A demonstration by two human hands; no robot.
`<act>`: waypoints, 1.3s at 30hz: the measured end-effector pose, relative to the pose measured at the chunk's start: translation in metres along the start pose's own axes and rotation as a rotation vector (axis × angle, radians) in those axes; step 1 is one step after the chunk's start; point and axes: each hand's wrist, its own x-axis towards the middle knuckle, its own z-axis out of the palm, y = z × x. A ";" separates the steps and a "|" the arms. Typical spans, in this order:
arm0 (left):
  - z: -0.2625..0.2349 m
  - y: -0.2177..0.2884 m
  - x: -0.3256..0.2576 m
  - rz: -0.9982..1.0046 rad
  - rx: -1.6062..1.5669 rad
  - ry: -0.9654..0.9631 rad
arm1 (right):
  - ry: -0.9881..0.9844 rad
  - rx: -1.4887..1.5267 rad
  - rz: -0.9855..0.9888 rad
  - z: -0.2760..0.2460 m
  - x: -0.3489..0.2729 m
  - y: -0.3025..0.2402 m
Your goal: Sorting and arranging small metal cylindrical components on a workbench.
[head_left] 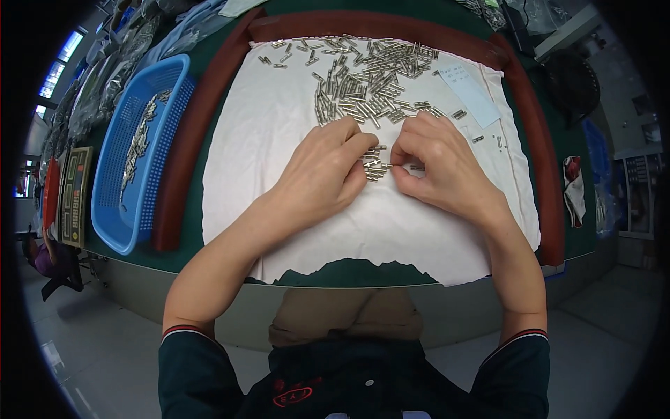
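A heap of small metal cylinders point(363, 77) lies on the far part of a white cloth point(279, 133). My left hand point(328, 171) and my right hand point(436, 164) rest side by side on the cloth, just in front of the heap. Between them sits a small cluster of cylinders point(375, 166) lined up in a row. The fingers of both hands curl around this cluster and touch it. My right fingertips pinch one cylinder at the cluster's right edge. My left fingers press against the cluster from the left.
A dark red padded rim point(188, 140) borders the cloth on three sides. A blue plastic basket point(118, 181) with more metal parts stands at the left. A white paper slip point(469, 87) lies far right on the cloth. Bagged goods line the far left.
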 end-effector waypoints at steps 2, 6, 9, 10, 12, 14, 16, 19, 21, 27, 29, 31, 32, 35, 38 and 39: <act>-0.003 0.002 0.000 -0.010 -0.001 -0.021 | -0.010 0.004 -0.003 -0.003 -0.001 0.000; -0.004 -0.003 -0.002 0.041 -0.013 -0.027 | -0.091 0.137 -0.020 -0.004 -0.001 -0.006; -0.003 -0.003 -0.002 0.046 -0.005 -0.032 | 0.024 0.069 -0.114 0.009 -0.002 -0.014; -0.003 -0.002 -0.002 0.037 -0.003 -0.039 | -0.005 0.022 -0.079 0.003 -0.001 -0.017; -0.003 0.002 -0.001 0.008 -0.014 -0.054 | -0.005 0.055 -0.021 -0.010 0.000 -0.013; -0.002 0.005 -0.003 -0.022 -0.023 -0.069 | -0.019 0.035 0.072 -0.023 -0.001 -0.007; 0.001 0.006 -0.005 -0.038 -0.015 -0.055 | -0.081 -0.034 0.101 -0.025 -0.006 0.001; 0.001 0.009 -0.006 -0.019 -0.038 -0.050 | -0.143 -0.073 0.187 -0.023 -0.006 0.001; -0.002 0.009 -0.006 -0.029 -0.049 -0.074 | -0.144 -0.036 0.234 -0.015 -0.003 0.000; -0.012 0.021 -0.002 -0.183 -0.167 -0.155 | 0.110 0.048 0.084 0.014 0.006 -0.001; -0.012 0.019 -0.003 -0.168 -0.166 -0.126 | 0.142 0.049 0.070 0.011 0.007 -0.002; -0.013 0.019 -0.002 -0.185 -0.150 -0.149 | 0.171 0.047 0.056 0.004 0.006 -0.001; -0.014 0.017 -0.003 -0.188 -0.147 -0.147 | 0.099 0.031 0.101 -0.002 0.003 -0.001; -0.015 0.010 -0.008 -0.203 -0.068 -0.094 | -0.069 0.014 0.172 -0.013 -0.002 -0.006; -0.015 0.009 -0.009 -0.139 0.040 -0.121 | -0.157 0.008 0.082 -0.008 -0.002 -0.011; -0.015 0.011 -0.008 -0.149 0.045 -0.123 | -0.158 0.007 0.085 -0.004 -0.002 -0.011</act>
